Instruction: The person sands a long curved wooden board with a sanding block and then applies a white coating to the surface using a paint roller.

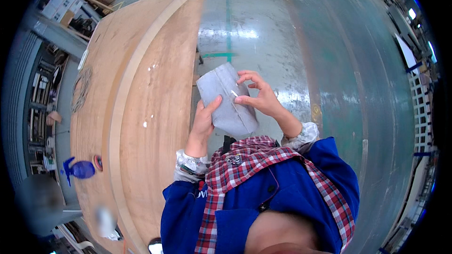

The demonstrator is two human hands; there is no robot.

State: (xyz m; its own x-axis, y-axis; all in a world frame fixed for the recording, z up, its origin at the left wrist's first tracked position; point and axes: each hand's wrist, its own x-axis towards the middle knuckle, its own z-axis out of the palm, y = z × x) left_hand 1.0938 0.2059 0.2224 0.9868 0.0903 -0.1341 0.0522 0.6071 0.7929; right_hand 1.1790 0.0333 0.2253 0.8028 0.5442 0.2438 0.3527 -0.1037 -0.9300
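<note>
In front of my chest, my left hand (204, 121) is closed on a grey pouch-like thing (220, 84), its thumb lying on the near face. A seam or fold line runs lengthwise down that face. My right hand (262, 95) is at the right side of the grey pouch, thumb and fingers curved and apart. The right thumb tip touches or nearly touches the pouch beside a small white sliver (234, 93); whether the sliver is attached or loose I cannot tell. The underside of the pouch and most left fingers are hidden.
A large wooden table (160, 75) with a raised curved strip (123, 89) stands at my left. On it are a blue translucent spray bottle (81, 169), a reddish ring-shaped roll (98, 162) and a coil of cord (81, 90). Shiny floor (268, 28) extends ahead.
</note>
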